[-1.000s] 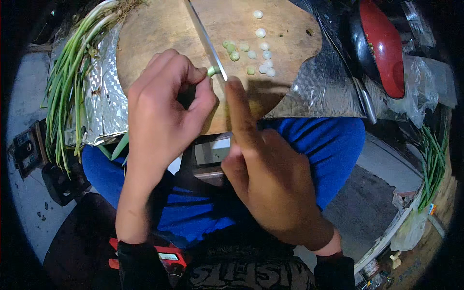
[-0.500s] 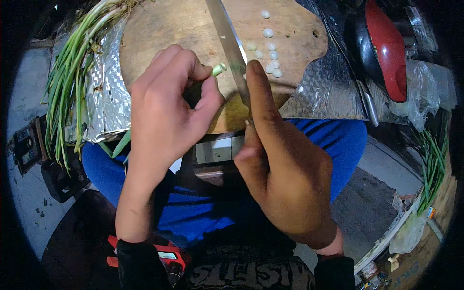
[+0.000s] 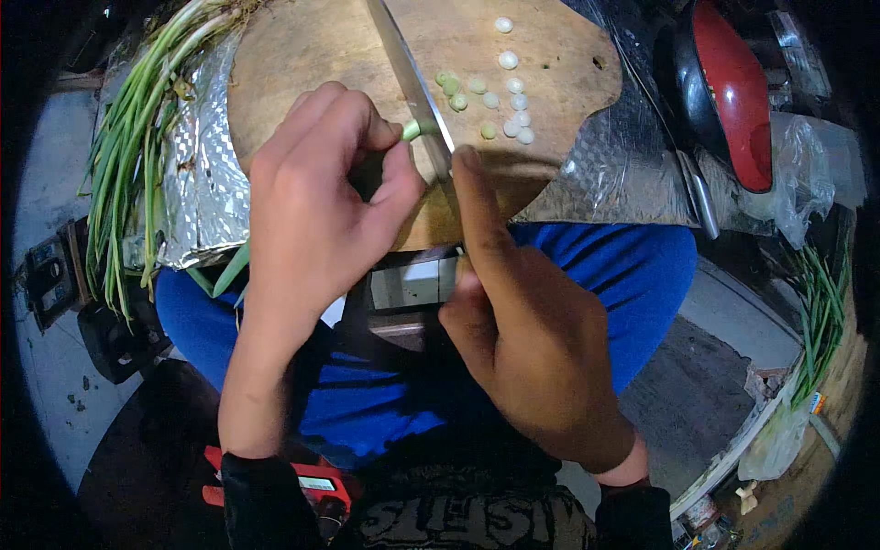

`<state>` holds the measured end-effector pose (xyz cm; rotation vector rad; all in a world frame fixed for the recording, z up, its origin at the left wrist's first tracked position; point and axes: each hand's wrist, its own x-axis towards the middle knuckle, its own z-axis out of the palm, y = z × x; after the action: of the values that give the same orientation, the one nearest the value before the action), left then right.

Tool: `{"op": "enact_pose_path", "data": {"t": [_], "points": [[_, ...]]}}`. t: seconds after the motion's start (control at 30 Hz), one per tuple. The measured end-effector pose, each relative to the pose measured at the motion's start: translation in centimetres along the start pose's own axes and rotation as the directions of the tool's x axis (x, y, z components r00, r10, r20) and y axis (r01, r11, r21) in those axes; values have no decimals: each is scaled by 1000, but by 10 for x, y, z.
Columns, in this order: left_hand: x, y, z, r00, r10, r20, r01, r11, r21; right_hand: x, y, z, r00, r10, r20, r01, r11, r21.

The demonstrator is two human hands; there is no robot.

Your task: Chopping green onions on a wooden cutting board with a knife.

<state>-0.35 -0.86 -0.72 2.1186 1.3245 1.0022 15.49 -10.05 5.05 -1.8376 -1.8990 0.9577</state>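
My left hand is closed on a green onion, whose pale green cut end sticks out past the thumb and fingertips. A long knife is gripped in my right hand, with the index finger stretched along the blade's back. The blade stands right at the end of the onion, over a wooden cutting board. To the right of the blade lie several round onion slices, white ones farther right and greener ones close to the blade. The knife's handle is mostly hidden by my right hand.
A bunch of green onions hangs over the board's left on silvery foil-like sheeting. At right are a red and black bowl-shaped thing, a metal rod-like handle and a clear plastic bag. More greens lie at far right.
The knife has shifted left, up to the onion's end. Several greenish slices now lie to the right of the blade. My left hand has stayed about in place.
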Motion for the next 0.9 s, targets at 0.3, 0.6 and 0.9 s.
{"op": "enact_pose_path", "data": {"t": [0.3, 0.6, 0.9], "points": [[0, 5, -2, 1000, -15, 25, 14, 999, 37, 16, 0, 26, 978, -125, -166, 109, 989, -103], [-1, 5, -1, 995, -91, -31, 90, 995, -32, 13, 6, 11, 984, -18, -175, 23, 999, 29], [-2, 2, -1, 995, -97, -2, 97, 990, -99, 5, 2, 6, 990, -66, -128, 87, 982, 168]]}}
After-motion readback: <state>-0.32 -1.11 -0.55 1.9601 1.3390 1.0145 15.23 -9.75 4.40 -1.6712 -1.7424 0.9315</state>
